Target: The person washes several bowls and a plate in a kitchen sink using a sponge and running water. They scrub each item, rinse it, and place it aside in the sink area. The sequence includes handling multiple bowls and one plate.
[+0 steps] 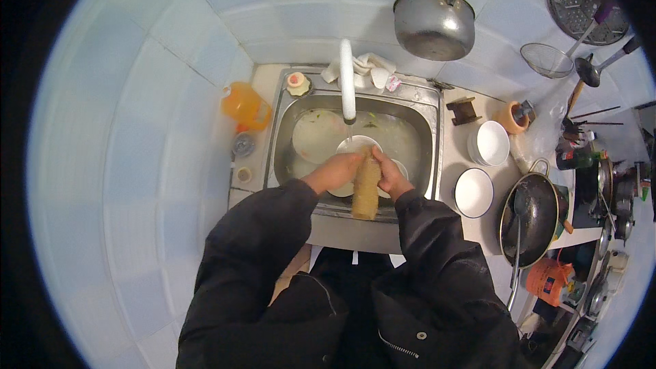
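Observation:
A long tan scrubber, probably a loofah (366, 192), is held between my two hands over the sink. My left hand (334, 171) grips its upper left side, and my right hand (392, 174) has the thumb and fingers on its right side near the top. Beneath them, a white bowl (359, 141) sits partly hidden in the stainless steel sink (421, 128). Water runs down from the white faucet (347, 79) into that bowl. Cloudy water fills the basin, where a large pale plate (316, 133) lies at the left and bits of green float.
Stacked white bowls (492, 144), another white bowl (474, 192) and a black wok (530, 220) with a ladle occupy the right counter. Left of the sink stands an orange liquid bottle (247, 106). A steel saucepan (434, 25) hangs on the tiled wall above.

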Tool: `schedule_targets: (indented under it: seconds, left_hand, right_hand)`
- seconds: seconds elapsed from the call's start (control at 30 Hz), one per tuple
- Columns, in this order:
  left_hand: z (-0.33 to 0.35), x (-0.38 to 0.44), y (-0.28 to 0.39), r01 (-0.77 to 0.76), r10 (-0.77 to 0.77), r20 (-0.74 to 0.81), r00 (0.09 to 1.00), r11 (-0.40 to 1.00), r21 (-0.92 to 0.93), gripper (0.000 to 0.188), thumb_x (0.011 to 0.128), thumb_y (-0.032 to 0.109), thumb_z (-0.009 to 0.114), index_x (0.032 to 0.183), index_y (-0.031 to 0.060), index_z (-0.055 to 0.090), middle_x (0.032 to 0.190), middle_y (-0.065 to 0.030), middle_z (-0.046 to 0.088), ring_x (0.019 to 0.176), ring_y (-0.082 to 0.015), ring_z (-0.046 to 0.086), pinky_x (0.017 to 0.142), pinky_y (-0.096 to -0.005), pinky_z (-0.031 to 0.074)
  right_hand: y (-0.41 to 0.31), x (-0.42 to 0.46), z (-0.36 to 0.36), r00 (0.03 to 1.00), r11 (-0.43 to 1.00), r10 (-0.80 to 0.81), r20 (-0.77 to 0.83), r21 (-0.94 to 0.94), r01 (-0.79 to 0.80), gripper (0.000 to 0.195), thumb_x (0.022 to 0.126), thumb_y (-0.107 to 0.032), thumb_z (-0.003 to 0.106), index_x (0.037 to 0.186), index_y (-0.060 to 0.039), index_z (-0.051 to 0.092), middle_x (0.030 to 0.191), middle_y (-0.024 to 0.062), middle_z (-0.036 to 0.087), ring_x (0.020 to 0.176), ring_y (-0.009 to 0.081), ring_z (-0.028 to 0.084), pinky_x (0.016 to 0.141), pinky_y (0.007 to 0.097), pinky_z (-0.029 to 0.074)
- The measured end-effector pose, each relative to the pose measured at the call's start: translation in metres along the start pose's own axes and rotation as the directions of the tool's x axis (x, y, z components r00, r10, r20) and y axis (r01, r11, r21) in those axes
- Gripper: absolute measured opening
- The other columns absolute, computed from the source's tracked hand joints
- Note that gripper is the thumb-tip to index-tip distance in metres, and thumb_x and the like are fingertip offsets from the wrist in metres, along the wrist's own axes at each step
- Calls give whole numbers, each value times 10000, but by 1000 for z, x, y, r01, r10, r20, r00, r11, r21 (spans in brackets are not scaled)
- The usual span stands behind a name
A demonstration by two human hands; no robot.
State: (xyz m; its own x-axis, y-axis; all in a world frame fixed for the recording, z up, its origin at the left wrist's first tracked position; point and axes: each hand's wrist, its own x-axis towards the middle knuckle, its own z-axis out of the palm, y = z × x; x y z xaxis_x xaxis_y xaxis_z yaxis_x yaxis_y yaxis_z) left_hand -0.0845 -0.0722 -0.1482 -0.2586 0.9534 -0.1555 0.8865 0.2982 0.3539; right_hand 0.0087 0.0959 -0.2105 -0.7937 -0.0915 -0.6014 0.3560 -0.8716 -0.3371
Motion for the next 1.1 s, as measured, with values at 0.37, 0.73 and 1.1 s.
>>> schedule_targets:
  seconds: [0.37,0.73,1.1]
  left_hand:
    - [-3,-19,18,-194,161,193,968,966,169,170,762,103,576,912,80,651,728,-106,637,747,-307,635,691,-439,495]
    - [-1,-23,-14,263,-279,94,956,667,-697,334,794,102,687,1115,27,631,995,-114,687,882,-223,650,797,-337,490]
    - [-9,-16,-23,25,-320,78,944,-167,-986,302,909,64,569,1206,9,562,1147,-46,630,1021,-142,592,957,-315,430]
  right_hand:
    - [-3,-6,-3,980,984,156,124,-104,-143,529,908,-415,591,1271,-43,491,1140,116,606,991,236,625,852,403,527]
    - [-56,-32,38,897,563,-441,37,-767,309,741,754,21,619,1428,-81,329,1221,130,543,1060,225,566,876,348,486]
    - [-52,-16,38,947,654,-310,84,-704,277,586,772,18,518,1347,-60,436,1183,83,557,1020,211,574,867,327,485]
